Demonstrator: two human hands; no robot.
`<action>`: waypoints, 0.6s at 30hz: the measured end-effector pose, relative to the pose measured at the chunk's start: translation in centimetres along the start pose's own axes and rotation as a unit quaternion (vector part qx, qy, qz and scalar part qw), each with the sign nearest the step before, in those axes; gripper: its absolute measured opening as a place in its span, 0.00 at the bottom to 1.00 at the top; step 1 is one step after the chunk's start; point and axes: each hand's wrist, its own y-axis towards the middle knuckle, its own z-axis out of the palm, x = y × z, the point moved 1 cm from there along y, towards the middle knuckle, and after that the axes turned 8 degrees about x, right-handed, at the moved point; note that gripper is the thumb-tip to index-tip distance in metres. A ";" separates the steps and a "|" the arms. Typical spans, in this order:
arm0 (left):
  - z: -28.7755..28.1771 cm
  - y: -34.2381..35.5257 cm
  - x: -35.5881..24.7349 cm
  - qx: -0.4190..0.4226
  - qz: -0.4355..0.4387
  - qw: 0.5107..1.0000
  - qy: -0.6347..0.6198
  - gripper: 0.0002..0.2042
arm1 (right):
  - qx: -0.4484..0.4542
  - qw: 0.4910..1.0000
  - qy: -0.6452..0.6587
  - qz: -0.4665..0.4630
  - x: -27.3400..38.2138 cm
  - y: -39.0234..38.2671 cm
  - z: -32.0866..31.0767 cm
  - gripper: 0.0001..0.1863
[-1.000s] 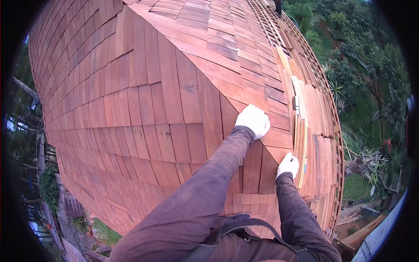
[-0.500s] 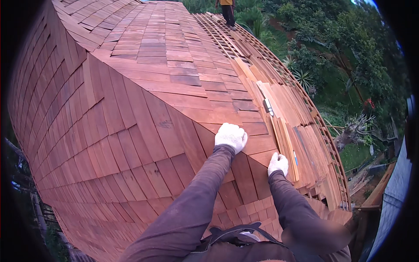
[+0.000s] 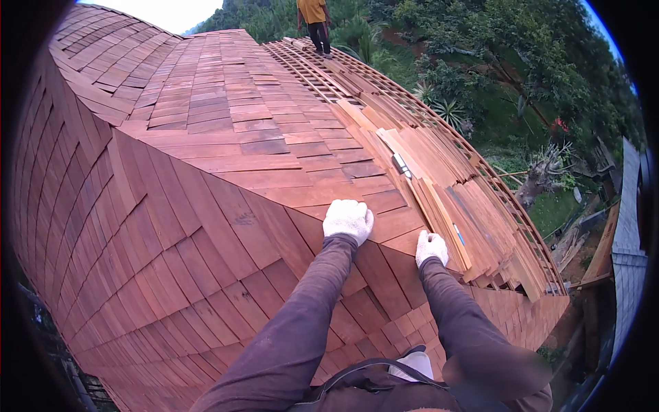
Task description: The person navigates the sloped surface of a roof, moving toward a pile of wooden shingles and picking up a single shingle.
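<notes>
Both of my hands wear white work gloves and rest on the ridge (image 3: 268,199) of a roof clad in reddish wooden shingles (image 3: 206,240). My left hand (image 3: 349,221) is closed in a fist over the ridge, its fingertips hidden on the far side. Farther right and a little lower along the same edge is my right hand (image 3: 431,248), its fingers curled against the ridge boards. Beside it lie long narrow wooden strips (image 3: 439,220). Some small item with a blue part (image 3: 458,235) lies along these strips.
Loose shingles (image 3: 480,213) lie stacked over open battens (image 3: 302,69) on the right slope. A tool with a dark and silver body (image 3: 401,165) rests there. Another person (image 3: 314,24) in a yellow top stands at the far end. Trees and ground drop away beyond the roof's edge.
The view has tilted up and turned slightly, showing more of the far roof and sky. Both hands stay on the ridge in nearly the same places.
</notes>
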 end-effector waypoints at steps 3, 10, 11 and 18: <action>0.3 0.0 0.1 -0.002 -0.006 1.000 0.012 0.13 | 0.005 1.000 0.000 -0.001 -0.1 -0.1 -0.2 0.28; -0.3 0.0 -0.6 0.013 -0.021 1.000 0.002 0.13 | 0.039 0.999 -0.012 0.003 -0.8 0.5 -0.3 0.31; -0.2 0.1 -0.6 0.025 -0.024 0.999 0.009 0.13 | 0.040 0.999 -0.007 0.002 -0.7 0.3 -0.4 0.31; -1.2 0.5 -0.9 0.105 -0.045 0.992 0.053 0.15 | 0.128 0.984 0.003 -0.120 -2.0 0.4 -1.4 0.38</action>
